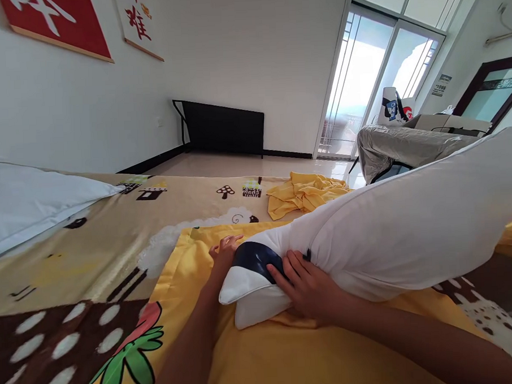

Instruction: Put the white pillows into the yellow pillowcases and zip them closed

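Observation:
A plump white pillow [410, 225] with a dark blue band [259, 258] near one end slants across the right side. My right hand [306, 286] is closed on its near end, with fingers pressed into the band and the fabric beside it. My left hand [225, 250] lies at the far side of that end, against or just beside the pillow. Its visible fingers are stretched out, while the pillow partly hides the rest. Beneath both hands spreads a smooth yellow cloth [175, 275] with a printed red and green plant figure [134, 361].
A patterned beige and brown blanket [188, 198] covers the bed. Crumpled yellow cloth [302, 193] lies at its far edge. Another white pillow [39, 196] rests at left. Beyond are a black folded frame [223, 128], a plastic-wrapped piece [402, 146] and glass doors [369, 62].

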`<state>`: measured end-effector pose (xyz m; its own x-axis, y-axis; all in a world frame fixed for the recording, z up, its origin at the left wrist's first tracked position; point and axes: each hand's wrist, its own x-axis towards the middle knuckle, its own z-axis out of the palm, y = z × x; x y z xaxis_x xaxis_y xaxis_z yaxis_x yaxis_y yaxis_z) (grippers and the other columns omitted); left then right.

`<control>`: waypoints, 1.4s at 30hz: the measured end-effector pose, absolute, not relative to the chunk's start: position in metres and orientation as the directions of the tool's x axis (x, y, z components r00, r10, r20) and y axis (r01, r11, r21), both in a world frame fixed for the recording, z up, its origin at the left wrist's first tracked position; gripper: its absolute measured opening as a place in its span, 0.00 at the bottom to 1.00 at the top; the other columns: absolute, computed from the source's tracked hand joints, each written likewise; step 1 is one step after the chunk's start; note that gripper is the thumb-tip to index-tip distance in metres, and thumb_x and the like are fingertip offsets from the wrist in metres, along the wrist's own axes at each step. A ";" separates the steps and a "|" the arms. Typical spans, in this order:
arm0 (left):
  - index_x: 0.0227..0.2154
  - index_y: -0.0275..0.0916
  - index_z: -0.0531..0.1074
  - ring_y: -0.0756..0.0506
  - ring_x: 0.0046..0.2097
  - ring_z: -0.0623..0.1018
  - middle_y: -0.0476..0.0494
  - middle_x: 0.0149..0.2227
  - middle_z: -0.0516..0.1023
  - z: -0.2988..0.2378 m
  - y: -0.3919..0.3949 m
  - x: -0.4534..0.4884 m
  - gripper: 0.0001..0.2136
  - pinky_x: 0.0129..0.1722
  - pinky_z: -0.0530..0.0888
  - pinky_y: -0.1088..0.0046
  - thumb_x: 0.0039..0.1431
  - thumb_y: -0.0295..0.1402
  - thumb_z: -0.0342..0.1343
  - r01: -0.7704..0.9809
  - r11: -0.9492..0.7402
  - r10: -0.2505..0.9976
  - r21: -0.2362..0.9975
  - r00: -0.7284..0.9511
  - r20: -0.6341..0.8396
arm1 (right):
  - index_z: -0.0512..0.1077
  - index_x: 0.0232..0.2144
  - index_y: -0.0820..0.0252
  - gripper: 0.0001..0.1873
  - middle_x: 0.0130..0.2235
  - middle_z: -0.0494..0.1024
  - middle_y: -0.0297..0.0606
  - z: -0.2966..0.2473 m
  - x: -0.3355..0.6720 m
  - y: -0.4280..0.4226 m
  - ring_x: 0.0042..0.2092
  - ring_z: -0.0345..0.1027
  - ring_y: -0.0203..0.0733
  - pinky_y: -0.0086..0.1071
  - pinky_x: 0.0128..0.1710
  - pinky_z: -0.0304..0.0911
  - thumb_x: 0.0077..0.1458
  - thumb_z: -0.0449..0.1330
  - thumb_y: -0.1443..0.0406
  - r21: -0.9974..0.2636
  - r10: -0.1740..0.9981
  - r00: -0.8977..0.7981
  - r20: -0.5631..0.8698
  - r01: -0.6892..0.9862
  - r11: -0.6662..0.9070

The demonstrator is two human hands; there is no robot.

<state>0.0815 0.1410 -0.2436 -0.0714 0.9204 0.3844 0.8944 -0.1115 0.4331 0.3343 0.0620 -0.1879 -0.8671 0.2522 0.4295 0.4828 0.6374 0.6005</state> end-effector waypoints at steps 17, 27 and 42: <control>0.36 0.36 0.73 0.37 0.45 0.76 0.37 0.39 0.79 -0.219 0.137 0.086 0.12 0.39 0.67 0.67 0.47 0.28 0.51 0.808 -0.094 0.939 0.581 -0.122 0.322 | 0.60 0.56 0.71 0.22 0.36 0.73 0.47 -0.166 0.306 0.120 0.37 0.62 0.46 0.39 0.38 0.59 0.59 0.48 0.72 0.553 0.334 -0.831 0.445 0.548 0.627; 0.34 0.37 0.72 0.42 0.34 0.79 0.43 0.29 0.79 -0.169 0.118 0.090 0.12 0.32 0.70 0.73 0.47 0.33 0.50 0.615 -0.276 0.910 0.739 -0.081 0.408 | 0.62 0.52 0.66 0.18 0.37 0.73 0.45 -0.082 0.315 0.102 0.38 0.64 0.45 0.37 0.36 0.57 0.58 0.49 0.73 0.627 0.343 -0.897 0.280 0.442 0.641; 0.33 0.39 0.76 0.41 0.43 0.76 0.46 0.38 0.80 -0.154 0.088 0.123 0.15 0.44 0.72 0.69 0.38 0.30 0.57 0.462 -0.403 0.820 0.790 0.565 0.088 | 0.63 0.54 0.63 0.38 0.42 0.77 0.42 -0.070 0.372 0.093 0.42 0.70 0.47 0.32 0.40 0.62 0.36 0.57 0.73 -0.010 0.619 -0.782 -0.070 0.622 0.783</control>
